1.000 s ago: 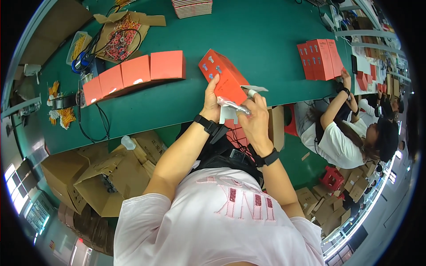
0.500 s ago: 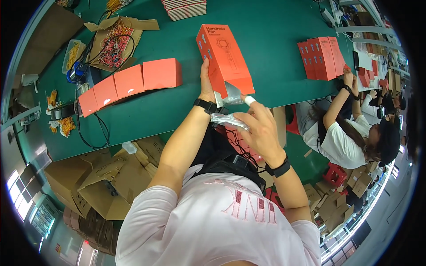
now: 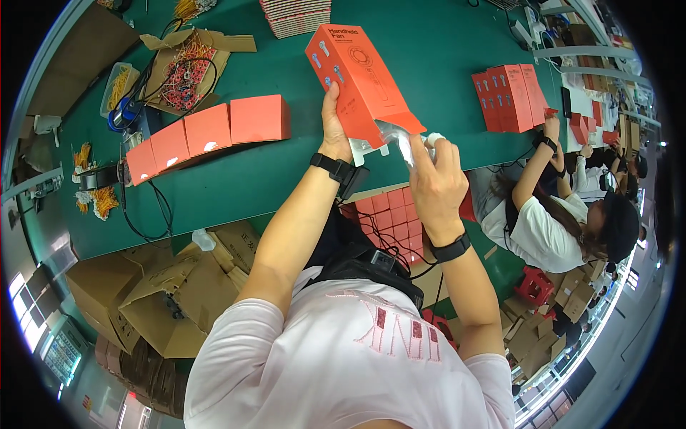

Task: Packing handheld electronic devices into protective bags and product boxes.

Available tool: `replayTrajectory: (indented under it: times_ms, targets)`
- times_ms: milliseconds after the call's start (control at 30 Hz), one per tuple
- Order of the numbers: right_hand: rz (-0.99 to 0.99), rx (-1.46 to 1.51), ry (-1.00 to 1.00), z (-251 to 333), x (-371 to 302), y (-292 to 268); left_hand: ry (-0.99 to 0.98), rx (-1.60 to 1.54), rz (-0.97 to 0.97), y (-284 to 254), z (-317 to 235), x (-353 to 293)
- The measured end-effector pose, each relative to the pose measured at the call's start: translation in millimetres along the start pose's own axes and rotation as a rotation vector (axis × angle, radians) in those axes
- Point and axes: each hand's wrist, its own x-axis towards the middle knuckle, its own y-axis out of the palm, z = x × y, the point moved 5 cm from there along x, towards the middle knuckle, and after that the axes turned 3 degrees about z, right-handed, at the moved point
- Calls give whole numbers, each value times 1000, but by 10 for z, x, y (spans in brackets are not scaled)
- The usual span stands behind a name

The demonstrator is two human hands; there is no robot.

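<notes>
My left hand [image 3: 334,129] is closed around the side of a tall orange-red carton [image 3: 355,82], which is printed with a line drawing of a handheld fan. The carton tilts above the green table, its open end toward me with the flaps out. At that opening, my right hand [image 3: 437,182] pinches a shiny clear plastic bag [image 3: 402,145]. Part of the bag is inside the carton, and whatever the bag contains cannot be made out. A white fingertip cover shows on my right hand.
Several orange-red cartons [image 3: 207,129] stand in a row at left on the green table [image 3: 421,79]. Behind them is an open cardboard box of wired parts [image 3: 189,71]. More orange-red boxes [image 3: 389,218] sit below the table edge. At right, a co-worker [image 3: 547,229] handles other cartons [image 3: 507,96].
My right hand has moved up and right with the plastic bag, from below the carton to its open end. The carton has shifted slightly left and away and tilts more.
</notes>
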Motion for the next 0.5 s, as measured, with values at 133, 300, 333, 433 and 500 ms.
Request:
replayTrajectory:
  times_ms: [133,300,333,433,500]
  targets:
    - [51,-39,95,-56,84,77,39,14,30,61,-4,-29]
    - [94,-15,45,-109,60,138,32,51,39,138,-5,-98]
    - [61,19,57,-87,72,91,30,51,40,158,12,-119]
    - [-40,209,180,52,106,-39,48,51,15,224,58,-167]
    - [-107,374,277,73,51,-80,31,-70,45,227,84,-160]
